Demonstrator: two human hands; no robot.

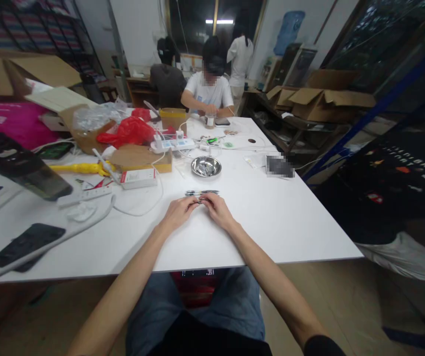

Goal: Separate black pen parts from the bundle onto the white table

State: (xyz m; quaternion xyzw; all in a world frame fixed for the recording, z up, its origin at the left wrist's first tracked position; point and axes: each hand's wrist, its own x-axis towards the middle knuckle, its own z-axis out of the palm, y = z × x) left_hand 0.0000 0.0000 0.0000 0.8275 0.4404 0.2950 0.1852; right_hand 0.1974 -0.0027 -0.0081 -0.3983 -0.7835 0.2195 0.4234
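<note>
Pinching a small part at the desk's middle

Meeting fingertip to fingertip, the left hand (178, 211) and right hand (215, 207) rest on the white desk (290, 217), fingers closed together on a small part (199, 199) too tiny to identify. Just beyond them lies a thin pen-like tool (202, 193), its long axis running left to right. Farther back sits a metal bowl (206, 166).

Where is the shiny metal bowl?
In the head view, the metal bowl sits on the white table, near its middle, just beyond the pens lying past both hands, and in front of the white power strip.
</note>
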